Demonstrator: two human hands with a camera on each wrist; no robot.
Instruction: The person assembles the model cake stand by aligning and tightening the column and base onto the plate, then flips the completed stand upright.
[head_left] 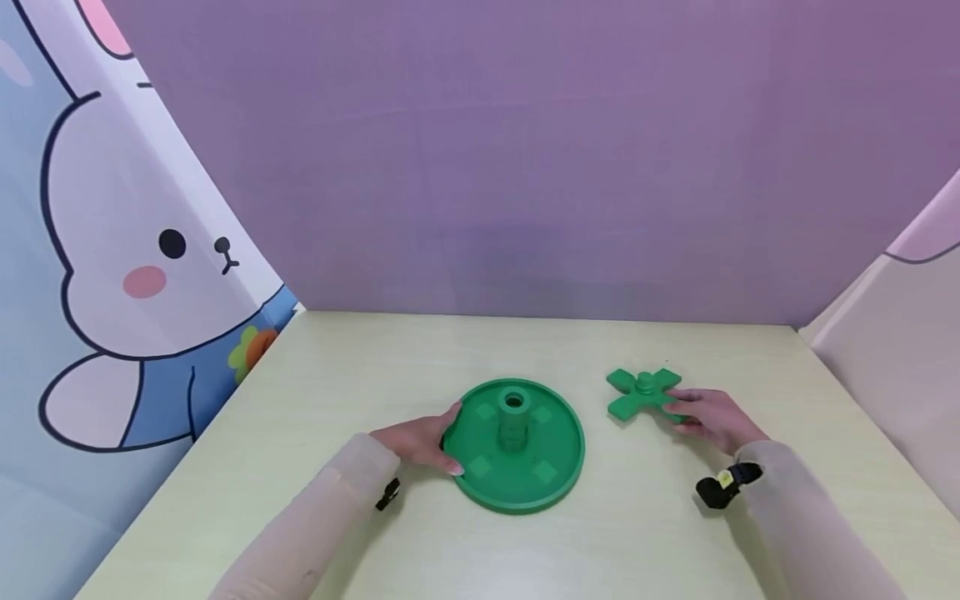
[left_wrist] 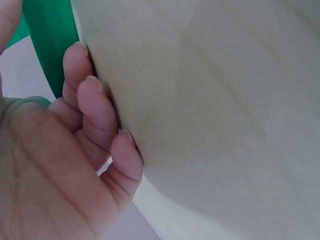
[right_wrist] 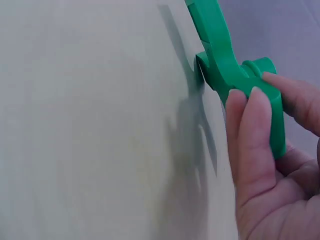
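Observation:
A green round base [head_left: 555, 446] with a raised rim lies on the table, left of centre in the head view. From its middle rises a hollow upright post [head_left: 513, 429], with flat square marks around it. My left hand [head_left: 422, 442] holds the base's left edge, thumb at the near side. In the left wrist view that hand's fingers [left_wrist: 95, 102] are bent, tips against the tabletop beside the green edge. A green cross-shaped piece [head_left: 628, 406] with a short round stub is pinched by one arm in my right hand [head_left: 712, 419]. Its shadow falls on the tabletop in the right wrist view.
The pale wooden table [head_left: 420, 342] meets a purple backdrop [head_left: 525, 167] at its far edge. A cartoon rabbit panel [head_left: 112, 233] stands along the left, and a pale panel [head_left: 900, 358] borders the right. Dark wrist cameras sit on both sleeves.

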